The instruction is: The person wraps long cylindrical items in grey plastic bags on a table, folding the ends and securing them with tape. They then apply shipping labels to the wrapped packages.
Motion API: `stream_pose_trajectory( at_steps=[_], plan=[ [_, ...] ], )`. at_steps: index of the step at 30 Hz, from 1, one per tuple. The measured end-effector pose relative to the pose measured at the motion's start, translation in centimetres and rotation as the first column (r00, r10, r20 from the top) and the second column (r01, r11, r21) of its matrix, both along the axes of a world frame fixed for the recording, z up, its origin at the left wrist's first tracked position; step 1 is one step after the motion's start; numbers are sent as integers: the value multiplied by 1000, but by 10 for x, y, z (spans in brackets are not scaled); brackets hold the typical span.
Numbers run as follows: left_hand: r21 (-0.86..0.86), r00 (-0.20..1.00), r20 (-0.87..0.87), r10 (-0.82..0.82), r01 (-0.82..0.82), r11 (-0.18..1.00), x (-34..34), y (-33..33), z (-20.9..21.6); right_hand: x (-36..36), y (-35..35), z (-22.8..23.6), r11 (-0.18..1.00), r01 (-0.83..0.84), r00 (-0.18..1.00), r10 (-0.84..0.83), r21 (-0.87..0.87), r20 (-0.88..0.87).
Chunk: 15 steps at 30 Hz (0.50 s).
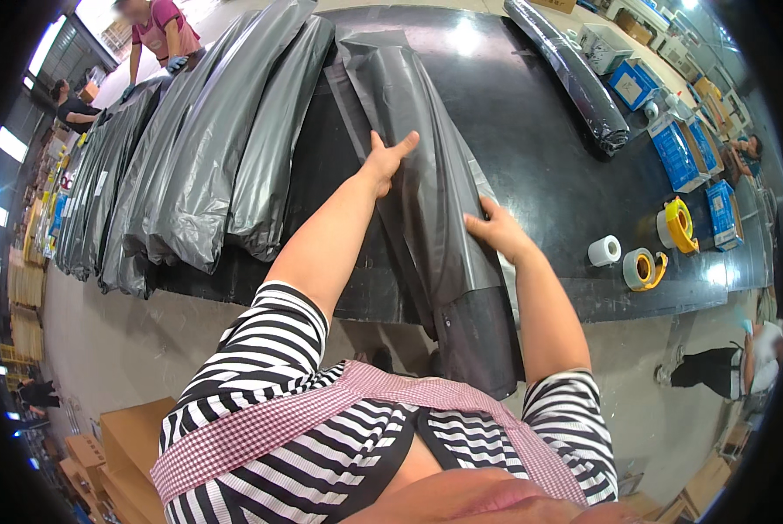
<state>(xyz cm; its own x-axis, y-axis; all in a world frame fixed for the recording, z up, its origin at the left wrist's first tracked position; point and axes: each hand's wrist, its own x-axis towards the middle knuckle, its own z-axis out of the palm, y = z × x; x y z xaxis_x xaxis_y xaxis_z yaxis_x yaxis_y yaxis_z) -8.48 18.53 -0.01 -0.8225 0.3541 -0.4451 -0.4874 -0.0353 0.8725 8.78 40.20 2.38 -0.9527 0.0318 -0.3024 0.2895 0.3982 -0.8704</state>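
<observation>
A long roll in a loose grey plastic bag (426, 188) lies lengthwise before me on the black table. Its near end (479, 341), in darker wrap, hangs past the table edge towards my body. On the left side of the bag is my left hand (388, 163), thumb lying across the film and forefinger pointing away from me; its other fingers are tucked out of sight. Lower down, my right hand (500, 230) grips the opposite side, its thumb on top and remaining fingers mostly hidden behind the roll.
Several grey bagged rolls (208, 131) lie at left; a dark wrapped roll (575, 79) is at far right. Nearer are a white tape roll (604, 251), tape dispensers (643, 269) and blue boxes (678, 153). A person in pink (160, 35) stands beyond the left rolls.
</observation>
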Motion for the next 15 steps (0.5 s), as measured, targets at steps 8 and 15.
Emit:
stream_pose_trajectory(
  at_steps=[8,15],
  plan=[
    [-12,991,24,134,-134,991,28,-3,-8,229,-8,27,999,45,995,-42,-25,94],
    [57,992,20,122,-123,991,16,28,-19,254,-14,15,905,359,920,-301,-230,252]
  ],
)
